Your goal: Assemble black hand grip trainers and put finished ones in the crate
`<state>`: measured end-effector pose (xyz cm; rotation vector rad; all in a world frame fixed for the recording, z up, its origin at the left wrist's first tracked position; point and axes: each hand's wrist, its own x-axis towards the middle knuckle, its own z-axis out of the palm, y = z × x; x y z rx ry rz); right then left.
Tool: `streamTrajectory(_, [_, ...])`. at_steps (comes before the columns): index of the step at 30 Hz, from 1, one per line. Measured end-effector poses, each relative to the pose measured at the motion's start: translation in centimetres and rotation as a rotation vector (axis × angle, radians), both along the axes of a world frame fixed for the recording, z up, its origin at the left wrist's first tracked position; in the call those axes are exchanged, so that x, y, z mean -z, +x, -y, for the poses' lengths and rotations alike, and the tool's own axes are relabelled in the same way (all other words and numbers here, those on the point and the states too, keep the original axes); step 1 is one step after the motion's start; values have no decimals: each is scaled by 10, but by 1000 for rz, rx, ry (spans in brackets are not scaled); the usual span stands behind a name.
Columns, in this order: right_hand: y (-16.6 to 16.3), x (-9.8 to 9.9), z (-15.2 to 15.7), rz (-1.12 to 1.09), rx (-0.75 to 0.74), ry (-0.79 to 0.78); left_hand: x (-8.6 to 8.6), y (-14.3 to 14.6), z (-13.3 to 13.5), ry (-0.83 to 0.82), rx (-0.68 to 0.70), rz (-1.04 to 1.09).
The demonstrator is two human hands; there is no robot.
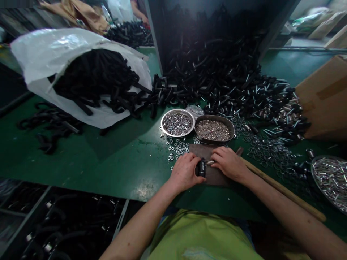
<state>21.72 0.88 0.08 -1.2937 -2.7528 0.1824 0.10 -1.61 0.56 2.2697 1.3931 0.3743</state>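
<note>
My left hand (187,169) is closed around a short black plastic part (202,167) with pale lettering on it. Just to its right, my right hand (226,161) pinches a small metal spring (210,162), its tip pointing toward the black part. Whether spring and part touch is hard to tell. Both hands are over a dark flat plate (199,148) on the green bench. Beyond them stand a round metal dish (177,122) of small metal pieces and an oval tin (230,135) full of tiny pins or rivets. Loose nuts (177,148) lie beside my left hand.
A wooden-handled hammer (282,187) lies under my right forearm. Metal rings (267,153), a heap of black parts (217,79), a cardboard box (325,97) and a dish of metal pins (332,180) are rightward. A white sack (40,57) spills black pieces at left.
</note>
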Motion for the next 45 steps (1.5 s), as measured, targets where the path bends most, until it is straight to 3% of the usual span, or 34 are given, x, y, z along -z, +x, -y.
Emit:
streamTrajectory(6, [-9, 1, 36, -30, 202, 81, 3, 9, 7, 49, -81, -22])
streamTrajectory(10, [35, -3, 47, -3, 405, 145, 5, 9, 7, 47, -76, -6])
streamTrajectory(14, [95, 13, 63, 163, 635, 109, 5, 7, 5, 37, -65, 4])
streamTrajectory(17, [117, 27, 74, 157, 685, 63, 5, 7, 5, 32, -69, 2])
streamTrajectory(20, [112, 23, 70, 117, 657, 53, 6, 9, 6, 42, -85, -3])
streamTrajectory(24, [73, -8, 29, -127, 523, 38, 6, 9, 8, 82, -38, -4])
streamTrajectory(28, [15, -34, -54, -288, 340, 72, 8, 8, 9, 107, 7, -9])
streamTrajectory(32, [-42, -34, -153, -211, 352, 52, 9, 9, 10, 108, -7, -11])
streamTrajectory(35, [-73, -23, -206, -144, 372, -10, 8, 9, 10, 95, -15, -13])
streamTrajectory(39, [-95, -8, -234, -66, 390, -104, 7, 8, 9, 81, -9, 1])
streamTrajectory(45, [-94, -2, -233, -89, 449, -124, 8, 8, 5, 22, -59, 112])
